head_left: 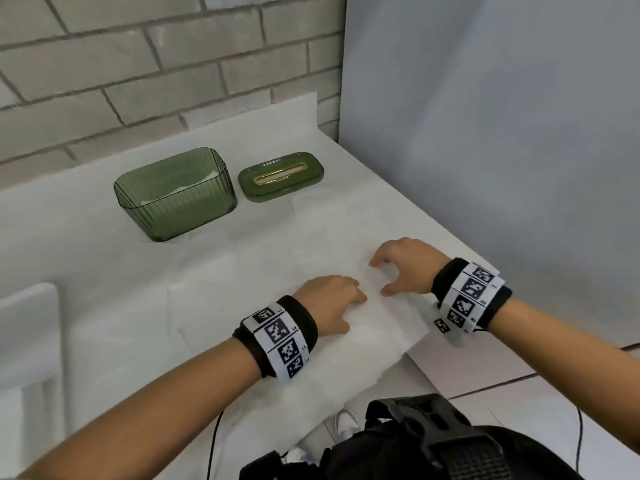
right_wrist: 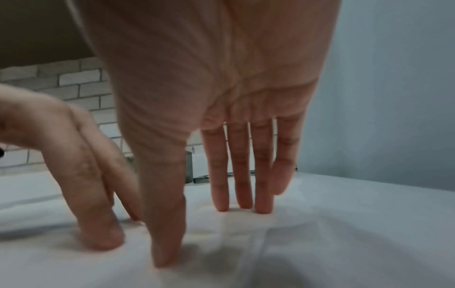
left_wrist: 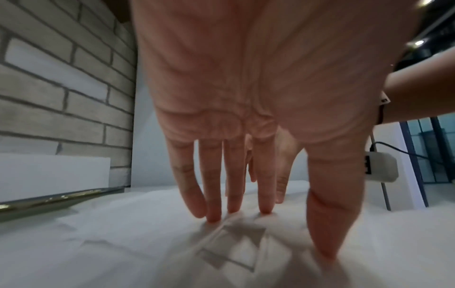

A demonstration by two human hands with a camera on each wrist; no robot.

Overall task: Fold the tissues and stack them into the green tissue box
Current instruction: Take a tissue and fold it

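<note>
White tissues [head_left: 311,258] lie spread flat over the counter in front of me. My left hand [head_left: 349,306] presses straight fingers [left_wrist: 214,194] and thumb onto the tissue [left_wrist: 172,243]. My right hand [head_left: 379,275] stands just to its right, with its fingertips [right_wrist: 243,185] and thumb touching the tissue [right_wrist: 320,243]. Neither hand holds anything. The green ribbed tissue box [head_left: 176,194] sits lidless at the back left. Its green lid [head_left: 280,176] with a gold-rimmed slot lies beside it on the right.
A grey brick wall [head_left: 138,64] runs behind the counter and a plain pale panel [head_left: 485,133] closes the right side. The counter edge [head_left: 426,372] drops off near me on the right. A white block [head_left: 27,327] sits at the left edge.
</note>
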